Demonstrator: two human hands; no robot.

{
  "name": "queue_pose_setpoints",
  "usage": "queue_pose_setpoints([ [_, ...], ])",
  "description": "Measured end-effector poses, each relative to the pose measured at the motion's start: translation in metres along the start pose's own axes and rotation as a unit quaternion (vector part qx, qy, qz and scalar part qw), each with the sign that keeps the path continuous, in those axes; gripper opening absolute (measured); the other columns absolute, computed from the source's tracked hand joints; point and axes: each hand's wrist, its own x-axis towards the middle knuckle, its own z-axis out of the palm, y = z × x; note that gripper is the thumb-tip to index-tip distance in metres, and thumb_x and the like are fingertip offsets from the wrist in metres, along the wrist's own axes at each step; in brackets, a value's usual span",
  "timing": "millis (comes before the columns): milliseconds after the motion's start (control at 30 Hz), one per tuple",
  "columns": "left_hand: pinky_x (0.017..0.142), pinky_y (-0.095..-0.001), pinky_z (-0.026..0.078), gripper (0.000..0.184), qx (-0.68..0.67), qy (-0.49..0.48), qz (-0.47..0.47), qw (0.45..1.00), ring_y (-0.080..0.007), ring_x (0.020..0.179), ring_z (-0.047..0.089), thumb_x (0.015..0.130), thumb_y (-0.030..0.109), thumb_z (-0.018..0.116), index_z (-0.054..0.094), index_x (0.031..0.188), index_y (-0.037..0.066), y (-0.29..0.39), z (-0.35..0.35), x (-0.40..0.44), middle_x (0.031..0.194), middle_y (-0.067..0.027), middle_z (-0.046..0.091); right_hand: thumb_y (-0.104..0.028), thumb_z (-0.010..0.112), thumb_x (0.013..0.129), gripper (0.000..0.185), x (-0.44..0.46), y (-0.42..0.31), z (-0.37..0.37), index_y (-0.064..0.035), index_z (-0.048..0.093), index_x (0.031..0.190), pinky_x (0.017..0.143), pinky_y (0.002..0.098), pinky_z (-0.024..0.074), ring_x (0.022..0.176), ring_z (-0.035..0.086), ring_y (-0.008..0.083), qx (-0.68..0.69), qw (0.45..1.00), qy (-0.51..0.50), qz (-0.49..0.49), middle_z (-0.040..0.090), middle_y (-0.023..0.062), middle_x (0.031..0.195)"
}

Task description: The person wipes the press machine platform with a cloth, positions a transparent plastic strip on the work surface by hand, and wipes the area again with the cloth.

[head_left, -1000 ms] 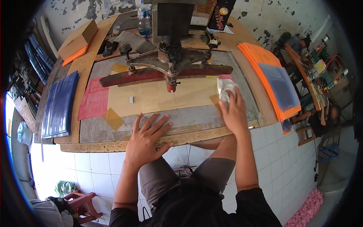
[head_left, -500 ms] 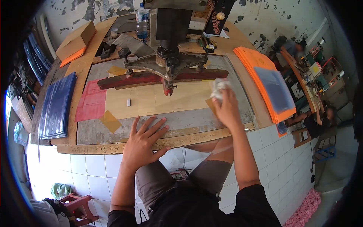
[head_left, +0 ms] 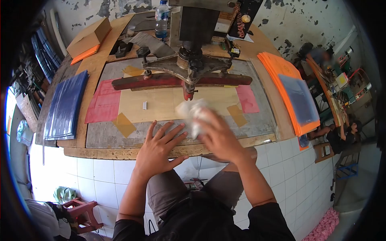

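A crumpled white cloth (head_left: pixel 192 114), blurred by motion, is in the grip of my right hand (head_left: pixel 219 134) at the front middle of the grey work plate (head_left: pixel 157 130). My left hand (head_left: pixel 159 150) lies flat with spread fingers on the plate's front edge. Beyond both hands stretches a pale yellow sheet (head_left: pixel 155 102) with a pink piece at each end. On it sits a small white tab (head_left: pixel 144 105). Above the sheet hangs the press head, with a red-edged metal bar (head_left: pixel 146 81).
Blue plastic sheets (head_left: pixel 66 106) lie at the left. Orange sheets (head_left: pixel 277 76) with a clear blue-tinted stack (head_left: pixel 298 98) lie at the right. A cardboard box (head_left: pixel 88 38) and a water bottle (head_left: pixel 161 20) stand behind. Other people (head_left: pixel 341 136) sit at the far right.
My right hand has swept the cloth from the right end of the sheet leftward to the middle front, uncovering the right pink piece. My left hand stays on the edge.
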Motion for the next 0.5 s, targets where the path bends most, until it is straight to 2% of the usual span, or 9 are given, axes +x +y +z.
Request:
queue_pose_setpoints([
  [33,0.135,-0.0659,0.026,0.065,0.001,-0.001,0.001,1.0,-0.032,0.157,0.049,0.097,0.057,0.078,0.072,0.15,0.02,-0.001,0.001,0.0,0.168,-0.0045,0.058,-0.019,0.074,0.103,0.044,0.001,-0.012,0.0,-0.0077,0.067,0.145,0.126,0.0596,0.0425,0.151,0.05,0.0466,0.05,0.996,-0.048,-0.063,0.048,0.0207,0.167],
  [133,0.135,-0.066,0.025,0.065,-0.001,-0.003,-0.011,1.0,-0.0355,0.157,0.046,0.094,0.057,0.08,0.073,0.148,0.022,0.0,0.0,-0.003,0.169,-0.0116,0.052,-0.014,0.074,0.102,0.044,0.013,0.005,-0.003,-0.0073,0.066,0.144,0.125,0.0599,0.043,0.15,0.05,0.0473,0.021,0.999,-0.027,-0.022,0.047,0.0204,0.168],
  [233,0.136,-0.0661,0.023,0.065,-0.004,0.003,-0.031,0.999,-0.0399,0.159,0.042,0.091,0.058,0.083,0.076,0.145,0.024,0.001,-0.003,-0.003,0.17,-0.0188,0.045,-0.011,0.074,0.099,0.043,0.021,-0.002,0.014,-0.0097,0.069,0.142,0.126,0.0588,0.043,0.15,0.05,0.0457,-0.098,0.99,0.061,0.078,0.05,0.0158,0.167],
  [367,0.136,-0.0662,0.022,0.064,0.01,0.014,-0.025,1.0,-0.0451,0.161,0.037,0.089,0.06,0.084,0.08,0.14,0.023,-0.001,0.0,-0.003,0.174,-0.0242,0.037,-0.01,0.072,0.099,0.041,0.024,-0.022,0.017,-0.0085,0.071,0.14,0.125,0.0586,0.0429,0.146,0.055,0.0435,0.072,0.992,-0.039,-0.092,0.056,0.0152,0.162],
  [400,0.136,-0.0663,0.022,0.063,0.012,0.019,-0.025,0.999,-0.0462,0.162,0.036,0.089,0.061,0.084,0.08,0.139,0.022,-0.001,0.001,-0.004,0.175,-0.0251,0.035,-0.011,0.071,0.099,0.043,0.029,-0.008,0.014,-0.0082,0.07,0.142,0.124,0.0593,0.0441,0.144,0.056,0.0445,0.038,0.992,-0.037,-0.111,0.055,0.0164,0.162],
  [500,0.136,-0.0679,0.021,0.064,-0.002,0.027,-0.03,0.999,-0.0448,0.166,0.03,0.093,0.064,0.079,0.078,0.142,0.023,0.002,-0.002,-0.002,0.18,-0.0254,0.029,-0.01,0.071,0.098,0.044,0.035,0.002,0.016,-0.0087,0.07,0.142,0.124,0.059,0.0443,0.146,0.055,0.0447,-0.048,0.998,0.03,0.04,0.055,0.0155,0.162],
])
